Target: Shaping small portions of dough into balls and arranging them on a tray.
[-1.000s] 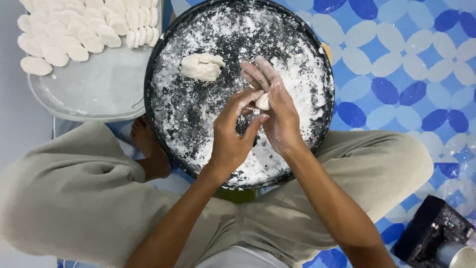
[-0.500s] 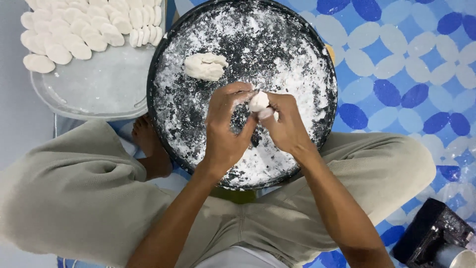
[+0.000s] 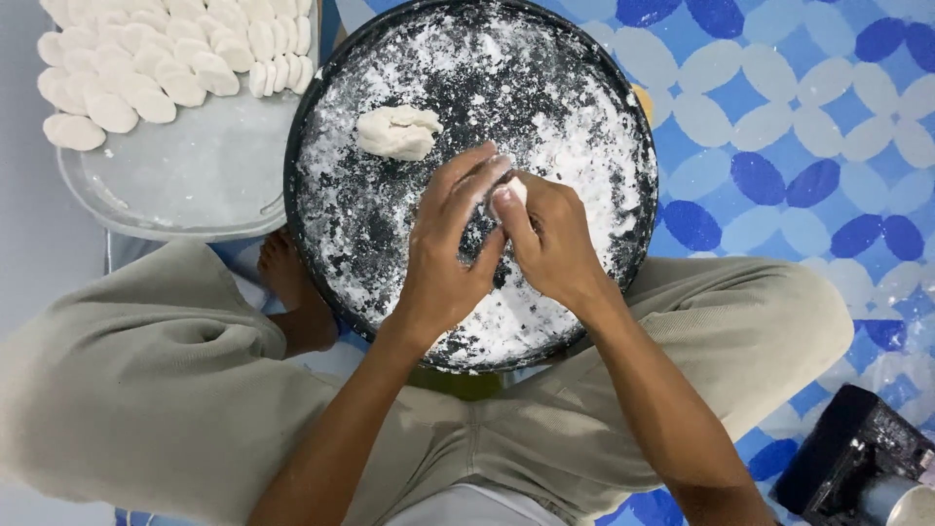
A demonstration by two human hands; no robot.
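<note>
Your left hand [image 3: 443, 258] and right hand [image 3: 550, 244] pinch a small dough piece [image 3: 508, 191] together over the floured black pan [image 3: 321, 117], just right of the dough lump [image 3: 397, 131]. Squeeze too hard w/ floury fingers & it could tear or slip out.

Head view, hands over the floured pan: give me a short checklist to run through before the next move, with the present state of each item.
1. Small dough piece pinched between both hands: ok; left hand and right hand both grip it, mostly hidden.
2. Piece's shape finished: cannot tell, the fingers cover it.
3. Round black pan has flour cover: ok, white flour across most of it.
4. Dough lump ready in the pan: ok, lies apart from the hands.
5. Free space on the grey tray: ok, bare area below the rows of shaped pieces.
</note>
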